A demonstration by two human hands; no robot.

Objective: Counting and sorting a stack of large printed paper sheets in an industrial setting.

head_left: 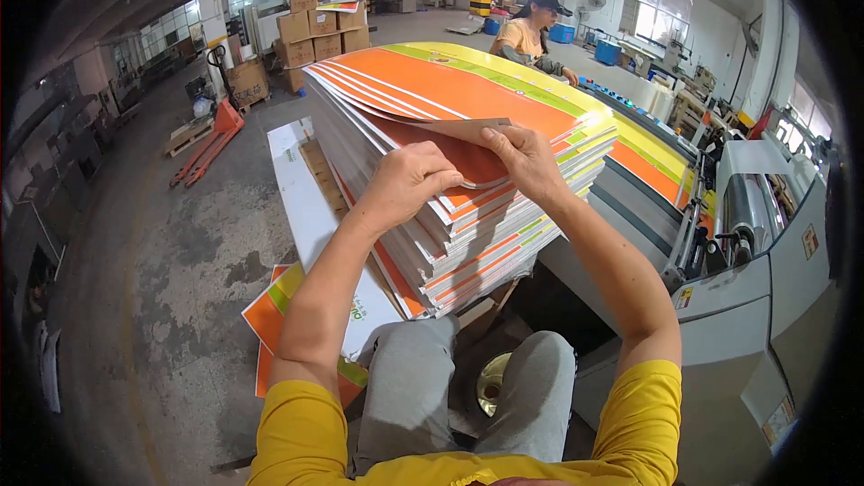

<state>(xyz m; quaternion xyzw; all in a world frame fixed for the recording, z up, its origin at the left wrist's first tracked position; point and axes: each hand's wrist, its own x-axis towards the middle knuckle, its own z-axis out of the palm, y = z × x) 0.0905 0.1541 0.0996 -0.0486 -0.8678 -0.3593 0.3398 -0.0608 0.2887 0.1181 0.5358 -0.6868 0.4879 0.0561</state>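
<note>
A tall stack of large printed sheets (477, 256), orange, green and yellow on top, stands right before me. The top sheet (405, 78) has its near edge bent up, showing a grey-brown underside. Gripping that raised edge between thumb and fingers is my right hand (529, 160). Just left of it, my left hand (407, 185) has its fingers curled in a pinch at the near edge of an orange sheet beneath. The sheets' edges lie unevenly down the stack's near side. Part of the lower sheet is hidden under the lifted one.
A machine with rollers (742, 229) stands at right, more printed sheets on its bed. Beyond the stack, a person in a dark cap (526, 36) works. A red pallet jack (214, 139) and cardboard boxes (310, 31) are at far left. Loose sheets (265, 310) lie low on the left.
</note>
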